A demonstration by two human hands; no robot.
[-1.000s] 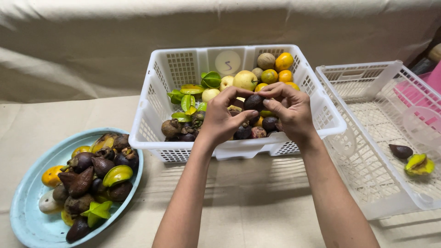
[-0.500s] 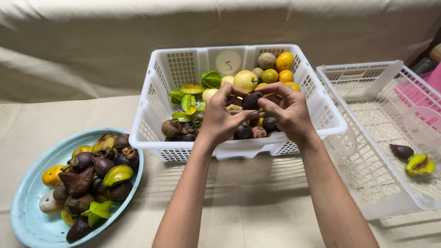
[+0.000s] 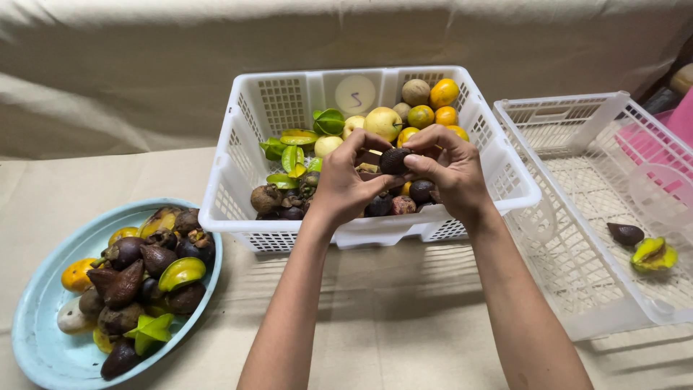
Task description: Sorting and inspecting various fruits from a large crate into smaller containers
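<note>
Mangosteen (image 3: 394, 160), small, dark and round, sits pinched between both your hands above the middle of the white slotted basket (image 3: 234, 180). Your left hand (image 3: 345, 180) grips it from one side with thumb and fingers closed on it; your right hand (image 3: 446, 170) closes on it from the other, fingertips meeting over the top. Below it the basket holds plenty of mixed fruit: green starfruit (image 3: 297, 137), oranges (image 3: 443, 92), pale round fruit and more dark ones. To your left, the light blue oval plate (image 3: 43, 347) on the cloth-covered counter (image 3: 375, 318) is heaped with snake fruit (image 3: 123, 283), starfruit pieces and an orange. To your right, a second white basket (image 3: 577, 289) holds only two pieces. By that count, the sorting looks partly done, with much left in the middle basket.
</note>
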